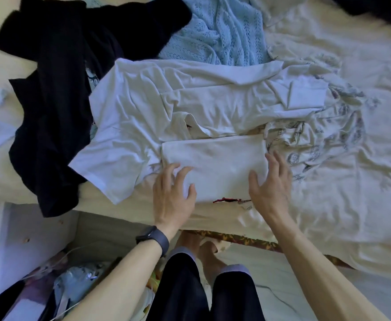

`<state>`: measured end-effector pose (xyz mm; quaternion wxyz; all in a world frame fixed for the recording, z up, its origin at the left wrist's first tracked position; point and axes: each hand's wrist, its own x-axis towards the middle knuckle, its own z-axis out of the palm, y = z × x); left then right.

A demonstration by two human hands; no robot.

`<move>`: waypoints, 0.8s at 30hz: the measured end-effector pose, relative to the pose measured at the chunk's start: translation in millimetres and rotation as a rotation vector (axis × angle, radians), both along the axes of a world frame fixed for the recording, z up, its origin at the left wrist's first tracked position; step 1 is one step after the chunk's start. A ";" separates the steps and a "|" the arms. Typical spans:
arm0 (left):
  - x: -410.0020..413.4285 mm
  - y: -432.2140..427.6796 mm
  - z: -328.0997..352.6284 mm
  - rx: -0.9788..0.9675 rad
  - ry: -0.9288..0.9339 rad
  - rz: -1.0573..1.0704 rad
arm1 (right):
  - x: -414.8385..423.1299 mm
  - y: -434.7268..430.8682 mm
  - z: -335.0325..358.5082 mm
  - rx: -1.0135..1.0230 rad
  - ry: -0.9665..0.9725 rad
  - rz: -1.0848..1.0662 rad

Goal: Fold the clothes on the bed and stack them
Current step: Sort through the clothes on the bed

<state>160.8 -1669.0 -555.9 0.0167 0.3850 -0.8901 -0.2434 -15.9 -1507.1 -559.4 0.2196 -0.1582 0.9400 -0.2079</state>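
A folded white garment (215, 167) lies as a neat rectangle near the bed's front edge. My left hand (173, 195), fingers spread and relaxed, sits at its left end, and my right hand (271, 184) with straight fingers sits at its right end; neither grips the cloth. Behind it a white T-shirt (166, 100) lies spread out and creased. A black garment (58, 89) sprawls at the left and hangs over the bed edge. Crumpled at the back lies a light blue knit (220, 31). A white printed garment (324, 140) lies bunched to the right.
The bed's cream sheet (352, 205) stretches to the right, wrinkled. Below the bed edge are my legs and bare feet (203, 251) on the floor. Clutter with bags and a cable (69, 283) fills the lower left corner. A dark watch is on my left wrist.
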 end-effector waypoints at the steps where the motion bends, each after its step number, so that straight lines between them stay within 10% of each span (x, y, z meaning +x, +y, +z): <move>1: 3.6 5.7 3.8 0.077 0.013 0.159 | 0.6 4.4 5.4 -0.057 -0.042 -0.090; 6: -3.1 4.4 11.0 0.660 0.055 0.851 | -8.2 2.1 15.0 -0.130 -0.298 -0.337; 24: -1.7 -35.6 -0.1 1.208 0.119 0.871 | -62.5 -12.3 0.1 0.080 -0.557 -0.248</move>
